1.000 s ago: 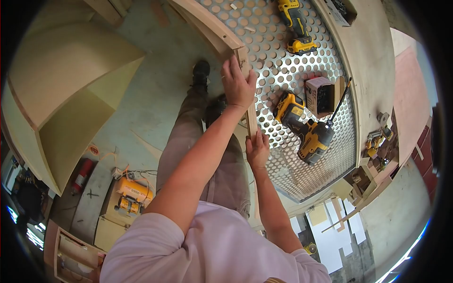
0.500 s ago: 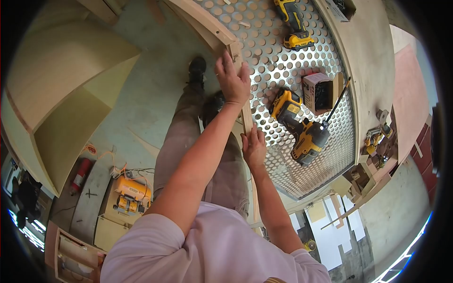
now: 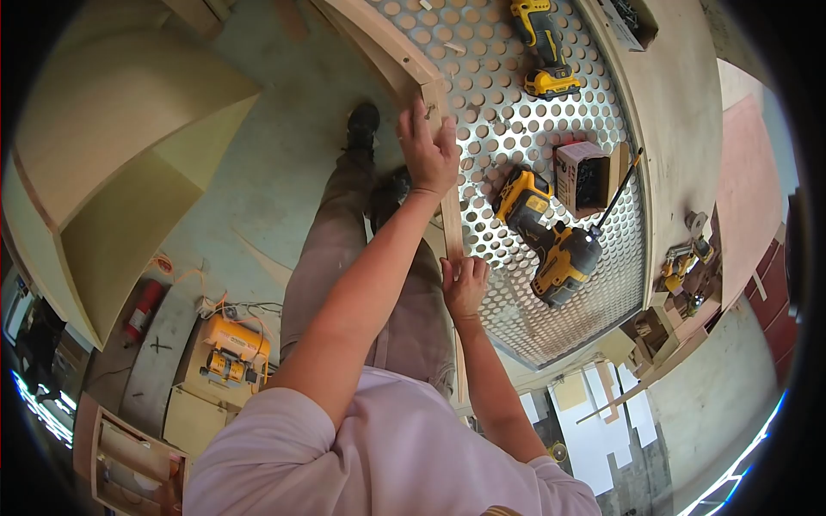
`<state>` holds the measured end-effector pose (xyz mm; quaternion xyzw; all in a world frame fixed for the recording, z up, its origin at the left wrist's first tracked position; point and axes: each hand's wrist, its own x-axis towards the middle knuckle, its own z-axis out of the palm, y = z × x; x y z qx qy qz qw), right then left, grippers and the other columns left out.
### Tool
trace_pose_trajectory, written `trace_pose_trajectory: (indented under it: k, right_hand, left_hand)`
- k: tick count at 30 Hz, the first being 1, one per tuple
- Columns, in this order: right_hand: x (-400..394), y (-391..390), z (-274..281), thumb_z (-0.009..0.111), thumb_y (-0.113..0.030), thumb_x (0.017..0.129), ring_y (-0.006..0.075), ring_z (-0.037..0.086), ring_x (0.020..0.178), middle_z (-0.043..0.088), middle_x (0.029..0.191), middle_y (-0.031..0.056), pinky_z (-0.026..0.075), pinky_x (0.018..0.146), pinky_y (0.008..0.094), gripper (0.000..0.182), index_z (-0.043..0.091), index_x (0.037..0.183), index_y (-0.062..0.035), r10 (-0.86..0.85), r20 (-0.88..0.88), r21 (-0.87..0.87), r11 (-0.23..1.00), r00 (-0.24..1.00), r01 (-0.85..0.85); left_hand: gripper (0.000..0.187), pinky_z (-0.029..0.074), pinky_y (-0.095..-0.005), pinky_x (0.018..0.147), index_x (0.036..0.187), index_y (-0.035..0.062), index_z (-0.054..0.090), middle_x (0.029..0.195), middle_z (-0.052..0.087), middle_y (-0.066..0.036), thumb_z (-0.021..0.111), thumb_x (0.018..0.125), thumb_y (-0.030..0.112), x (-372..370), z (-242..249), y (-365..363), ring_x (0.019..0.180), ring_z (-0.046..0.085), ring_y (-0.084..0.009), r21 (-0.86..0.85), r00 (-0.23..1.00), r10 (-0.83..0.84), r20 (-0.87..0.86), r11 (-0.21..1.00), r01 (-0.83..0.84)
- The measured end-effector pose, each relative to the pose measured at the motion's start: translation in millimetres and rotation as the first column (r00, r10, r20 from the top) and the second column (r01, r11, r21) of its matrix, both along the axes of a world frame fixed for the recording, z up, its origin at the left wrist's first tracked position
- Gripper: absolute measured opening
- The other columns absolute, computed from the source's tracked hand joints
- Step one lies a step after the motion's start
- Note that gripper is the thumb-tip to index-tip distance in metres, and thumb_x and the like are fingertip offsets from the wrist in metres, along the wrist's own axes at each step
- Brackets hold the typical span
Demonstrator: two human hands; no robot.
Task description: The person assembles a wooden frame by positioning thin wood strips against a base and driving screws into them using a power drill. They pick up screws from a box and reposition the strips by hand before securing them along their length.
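A pale wooden strip [image 3: 453, 225] runs along the near edge of a perforated metal sheet [image 3: 508, 311]. My left hand [image 3: 428, 159] is closed over its upper part, near the corner joint, with the thumb on the sheet side and the fingers on the other. Lower down, closer to my body, my right hand [image 3: 465, 288] grips the same strip, its thumb to the left and its fingers bent over the top. Some fingertips of both hands are hidden. On the sheet right of my hands lies a yellow and black cordless drill [image 3: 564, 258] with a long bit.
An open box of dark screws [image 3: 589, 185] stands beside the drill. A second yellow cordless tool [image 3: 546, 52] lies farther up the sheet. Curved wooden panels [image 3: 129, 146] rise at left. An orange compressor [image 3: 232, 348] and a fire extinguisher [image 3: 144, 310] are on the lower left.
My right hand has slid slightly down the strip, toward my body. My left hand stays near the corner. The whole view has shifted a little.
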<state>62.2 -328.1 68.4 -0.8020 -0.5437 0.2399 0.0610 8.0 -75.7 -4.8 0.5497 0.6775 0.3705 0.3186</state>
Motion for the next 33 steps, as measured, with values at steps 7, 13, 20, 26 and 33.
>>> trace_pose_trajectory:
  k: [7,13,20,26,33]
  right_hand:
    - [3.1,-0.9,-2.0,0.076,-0.024,0.090,0.0383,0.058,0.086,0.057,0.093,0.0158,0.051,0.074,0.0476,0.029,0.056,0.100,-0.0052,0.005,-0.023,-0.044,0.999,1.000,-0.006]
    - [-0.6,6.7,4.9,0.075,-0.024,0.091,0.0382,0.061,0.090,0.058,0.093,0.0149,0.053,0.074,0.0473,0.028,0.056,0.102,-0.0063,-0.049,-0.032,-0.092,0.995,0.998,0.046]
    - [-2.3,5.7,4.1,0.072,-0.024,0.093,0.0376,0.063,0.089,0.059,0.095,0.0147,0.054,0.075,0.0482,0.025,0.056,0.103,-0.0073,-0.087,-0.044,-0.157,0.984,0.995,0.079]
    - [-4.6,15.7,8.1,0.071,-0.021,0.092,0.0370,0.064,0.091,0.060,0.095,0.0143,0.055,0.075,0.0480,0.023,0.057,0.104,-0.0080,-0.071,-0.046,-0.153,0.986,0.996,0.063]
    - [-5.8,24.3,10.2,0.070,-0.018,0.090,0.0364,0.064,0.091,0.061,0.095,0.0129,0.055,0.072,0.0499,0.021,0.057,0.104,-0.0086,-0.025,-0.017,-0.177,0.984,1.000,0.021]
  left_hand:
    - [0.064,0.044,-0.0464,0.104,0.147,-0.0060,0.045,0.133,0.050,-0.026,0.067,0.097,0.028,1.1,0.0,1.3,0.120,0.052,-0.0414,0.001,1.000,0.019,0.010,1.000,-0.019]
    - [0.064,0.045,-0.0455,0.104,0.146,-0.0076,0.045,0.135,0.048,-0.026,0.067,0.097,0.028,2.4,-1.5,0.4,0.121,0.052,-0.0408,-0.012,1.000,0.024,0.009,1.000,-0.024]
    - [0.065,0.046,-0.0453,0.099,0.147,-0.0053,0.046,0.125,0.049,-0.025,0.068,0.094,0.025,4.9,0.0,3.2,0.112,0.053,-0.0387,-0.017,0.991,0.068,0.113,0.998,-0.066]
    - [0.063,0.047,-0.0461,0.096,0.146,-0.0029,0.048,0.121,0.050,-0.024,0.069,0.093,0.026,3.3,2.7,2.8,0.108,0.054,-0.0397,-0.027,0.993,0.060,0.103,0.998,-0.058]
    - [0.056,0.047,-0.0481,0.096,0.139,-0.0033,0.050,0.121,0.051,-0.025,0.070,0.094,0.025,2.1,2.2,2.1,0.107,0.055,-0.0430,-0.008,0.998,0.065,0.019,0.998,-0.064]
